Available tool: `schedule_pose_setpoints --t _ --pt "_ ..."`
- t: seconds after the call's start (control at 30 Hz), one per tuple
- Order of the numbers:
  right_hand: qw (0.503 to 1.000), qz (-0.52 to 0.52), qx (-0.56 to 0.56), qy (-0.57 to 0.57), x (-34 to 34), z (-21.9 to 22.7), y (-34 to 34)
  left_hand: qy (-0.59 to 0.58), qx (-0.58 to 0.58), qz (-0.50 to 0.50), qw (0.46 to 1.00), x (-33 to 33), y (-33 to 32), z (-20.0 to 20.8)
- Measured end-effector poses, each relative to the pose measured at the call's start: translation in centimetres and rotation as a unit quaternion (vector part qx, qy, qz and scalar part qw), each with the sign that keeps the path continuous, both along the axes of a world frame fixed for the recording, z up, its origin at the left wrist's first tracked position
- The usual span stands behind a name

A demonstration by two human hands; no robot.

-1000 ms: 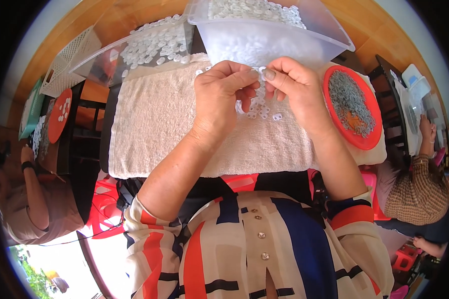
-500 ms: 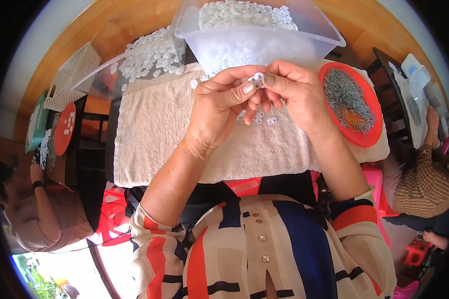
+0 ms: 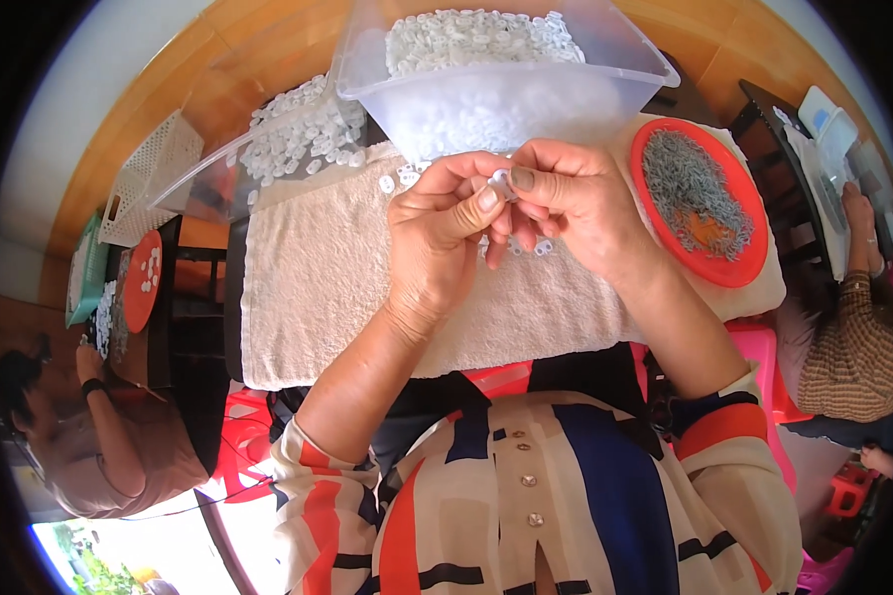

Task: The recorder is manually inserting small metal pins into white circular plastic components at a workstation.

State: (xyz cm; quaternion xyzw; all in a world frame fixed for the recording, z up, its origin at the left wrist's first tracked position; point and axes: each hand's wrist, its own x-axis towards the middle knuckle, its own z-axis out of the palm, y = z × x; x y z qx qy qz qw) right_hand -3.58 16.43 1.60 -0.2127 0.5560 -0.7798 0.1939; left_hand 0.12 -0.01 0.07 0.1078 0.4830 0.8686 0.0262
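Between thumb and fingertips, my left hand [image 3: 445, 213] and my right hand [image 3: 575, 203] both pinch one small white plastic piece [image 3: 501, 180]. Both hands are closed and meet above the beige towel [image 3: 327, 288]. Fingers cover much of the piece, so its full shape is hidden. Several similar small white pieces with holes [image 3: 543, 247] lie on the towel just beneath my fingers, partly hidden. A few more white pieces [image 3: 387, 183] rest near the towel's far edge, left of my left hand.
A clear tub [image 3: 506, 94] of white pieces stands at the far side. Left of it, a clear tray [image 3: 208, 169] holds more. A red plate [image 3: 754, 263] with grey screw-like parts lies at the right. Other people [image 3: 119, 436] work at side tables.
My view has shifted slightly. Both hands still pinch the white piece, which has turned between my fingertips so that less of its face shows.
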Motion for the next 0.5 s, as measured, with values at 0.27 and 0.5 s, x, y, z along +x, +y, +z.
schedule_pose_setpoints --t 0.27,0.5 --pt "1.0 -0.015 -0.016 -0.012 0.7 0.0 -0.5 0.026 -0.017 0.05 0.998 0.7 0.8 0.4" --pt "0.999 -0.007 -0.028 -0.015 0.9 -0.5 -0.7 0.078 -0.046 0.064 0.994 0.6 0.6 -0.4"
